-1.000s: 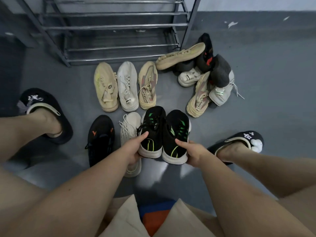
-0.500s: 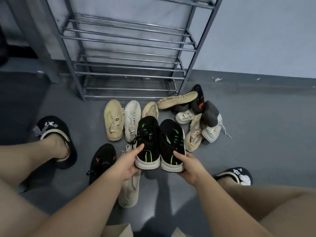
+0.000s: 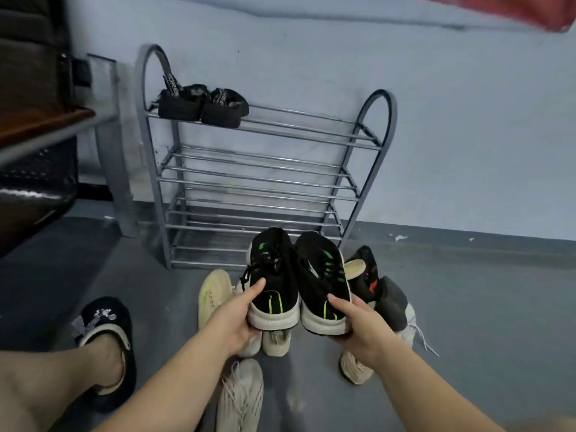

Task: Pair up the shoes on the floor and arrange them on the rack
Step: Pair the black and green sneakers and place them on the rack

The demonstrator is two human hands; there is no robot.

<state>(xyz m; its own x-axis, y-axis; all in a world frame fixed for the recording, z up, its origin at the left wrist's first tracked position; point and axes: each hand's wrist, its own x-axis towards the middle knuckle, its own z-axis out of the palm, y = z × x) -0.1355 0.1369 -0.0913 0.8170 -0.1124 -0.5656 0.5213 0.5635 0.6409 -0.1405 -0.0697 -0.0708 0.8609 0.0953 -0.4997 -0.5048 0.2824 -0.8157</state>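
**Black pair held up before the rack**

Nearest the camera, a pale knit shoe (image 3: 240, 397) lies on the floor (image 3: 467, 322) between the forearms, and a black slipper (image 3: 106, 338) sits on the person's foot at the left; just beyond, the left hand (image 3: 237, 316) grips the heel of the left black sneaker (image 3: 272, 275), thumb on top and fingers (image 3: 254, 327) curled under the white sole; the right hand (image 3: 358, 325) grips the heel of the right black sneaker (image 3: 322, 279) in the same way, thumb over the collar and fingers wrapped beneath; the two green-striped sneakers are held side by side in the air, toes pointing away towards the rack.

Below and behind them, a yellowish shoe (image 3: 213, 294) lies on the floor at the left, beige shoes (image 3: 276, 341) show under the held pair, and a heap of dark and pale shoes (image 3: 380, 294) rests at the right, one beige shoe (image 3: 355, 367) lying nearer; farther off stands the metal rack (image 3: 258, 182) against the wall (image 3: 467, 120), with a pair of black sandals (image 3: 202, 104) at the left end of its top shelf.
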